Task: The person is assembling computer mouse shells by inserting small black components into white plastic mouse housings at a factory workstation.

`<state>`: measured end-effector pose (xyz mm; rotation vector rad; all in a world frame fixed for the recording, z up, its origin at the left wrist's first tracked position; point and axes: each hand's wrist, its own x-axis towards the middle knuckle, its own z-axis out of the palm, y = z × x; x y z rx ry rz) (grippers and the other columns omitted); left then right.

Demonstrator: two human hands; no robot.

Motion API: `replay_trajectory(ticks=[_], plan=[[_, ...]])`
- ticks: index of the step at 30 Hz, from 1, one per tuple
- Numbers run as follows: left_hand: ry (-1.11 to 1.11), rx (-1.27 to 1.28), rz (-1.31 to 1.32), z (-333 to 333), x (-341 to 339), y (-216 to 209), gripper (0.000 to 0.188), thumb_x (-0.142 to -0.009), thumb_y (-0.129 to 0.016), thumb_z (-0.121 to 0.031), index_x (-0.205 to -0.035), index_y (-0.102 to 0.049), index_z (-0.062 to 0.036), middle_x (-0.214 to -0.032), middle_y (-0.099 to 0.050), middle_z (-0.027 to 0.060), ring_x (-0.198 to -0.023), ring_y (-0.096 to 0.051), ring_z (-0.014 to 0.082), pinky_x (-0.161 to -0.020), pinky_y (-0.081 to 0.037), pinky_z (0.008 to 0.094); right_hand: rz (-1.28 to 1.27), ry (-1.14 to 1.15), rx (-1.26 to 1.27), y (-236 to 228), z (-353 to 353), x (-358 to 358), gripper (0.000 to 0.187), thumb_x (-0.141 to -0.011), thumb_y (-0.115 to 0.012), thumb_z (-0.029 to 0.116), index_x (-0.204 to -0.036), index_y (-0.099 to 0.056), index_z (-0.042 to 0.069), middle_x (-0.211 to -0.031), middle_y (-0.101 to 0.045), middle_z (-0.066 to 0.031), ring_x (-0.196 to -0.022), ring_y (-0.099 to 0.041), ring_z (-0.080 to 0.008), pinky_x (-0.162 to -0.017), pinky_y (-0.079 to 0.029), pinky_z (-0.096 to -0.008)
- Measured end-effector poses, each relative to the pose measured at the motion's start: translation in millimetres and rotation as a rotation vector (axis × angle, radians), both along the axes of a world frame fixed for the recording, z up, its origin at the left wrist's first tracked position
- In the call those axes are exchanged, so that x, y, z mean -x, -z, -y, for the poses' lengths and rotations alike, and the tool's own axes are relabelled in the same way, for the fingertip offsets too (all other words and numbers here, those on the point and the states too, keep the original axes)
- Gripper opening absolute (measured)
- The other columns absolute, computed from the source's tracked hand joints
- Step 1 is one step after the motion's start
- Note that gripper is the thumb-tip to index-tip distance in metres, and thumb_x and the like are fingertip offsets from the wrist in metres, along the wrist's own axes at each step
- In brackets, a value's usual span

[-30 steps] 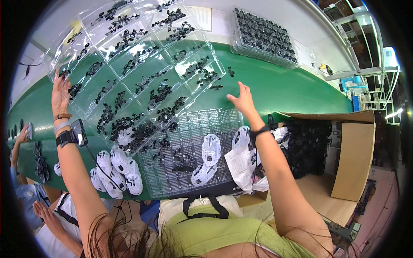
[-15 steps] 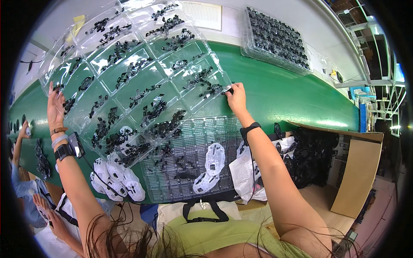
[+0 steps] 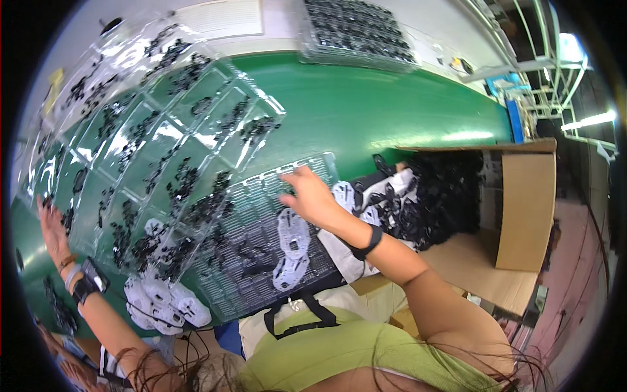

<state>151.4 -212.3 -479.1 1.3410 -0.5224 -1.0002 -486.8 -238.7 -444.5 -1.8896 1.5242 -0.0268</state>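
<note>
A large clear plastic tray (image 3: 98, 171) with several compartments, each with small black parts, is raised and tilted above the green table on the left. My left hand (image 3: 55, 230) grips its left edge. My right hand (image 3: 309, 198) is off that tray, fingers apart and holding nothing, above a flat clear gridded tray (image 3: 228, 277) in front of me. Two white shell-like plastic pieces (image 3: 292, 236) lie on the gridded tray. The raised tray covers its left part. Beside it sits a cluster of similar white pieces (image 3: 160, 306).
Stacked clear trays of black parts (image 3: 356, 29) stand at the back of the green table (image 3: 398, 98). An open cardboard box (image 3: 528, 215) with many black parts (image 3: 450, 196) is at the right. Another person's hand (image 3: 77, 374) shows at lower left.
My right hand has let go of the raised tray's right edge and moved down over the gridded tray. The raised tray, still in my left hand, has shifted left in the view.
</note>
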Motion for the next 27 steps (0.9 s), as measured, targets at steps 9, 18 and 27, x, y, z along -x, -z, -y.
replay_trajectory(ticks=[9, 18, 27], plan=[[0.019, 0.042, -0.045, 19.1, 23.7, -6.1, 0.054, -0.087, -0.051, -0.014, -0.136, -0.028, -0.0095, -0.103, -0.05, 0.0008, -0.083, -0.049, 0.0082, -0.074, -0.042, 0.0194, -0.382, 0.008, 0.498, 72.6, 92.7, -54.4, 0.059, -0.075, -0.059, 0.046, -0.111, -0.048, 0.001, -0.121, -0.04, -0.0248, -0.113, -0.037, -0.0402, -0.09, -0.034, -0.0477], [-0.017, 0.076, -0.015, 18.7, 41.2, -6.4, 0.052, -0.087, -0.051, -0.013, -0.134, -0.03, -0.0086, -0.101, -0.05, 0.0028, -0.082, -0.048, 0.0107, -0.069, -0.04, 0.0215, -0.332, -0.168, 0.569, 69.0, 77.9, -64.4, 0.045, -0.076, -0.061, 0.037, -0.105, -0.05, 0.004, -0.101, -0.045, -0.0196, -0.091, -0.049, -0.0343, -0.079, -0.038, -0.0418], [-0.067, 0.031, -0.019, 23.7, 52.2, -6.2, 0.05, -0.086, -0.051, -0.012, -0.133, -0.034, -0.0105, -0.106, -0.049, 0.0013, -0.088, -0.047, 0.0119, -0.074, -0.039, 0.0223, 0.264, -0.071, 0.317, 82.6, 97.4, -55.7, 0.034, -0.063, -0.063, 0.006, -0.094, -0.049, 0.004, -0.099, -0.043, -0.0149, -0.082, -0.053, -0.0336, -0.074, -0.046, -0.037]])
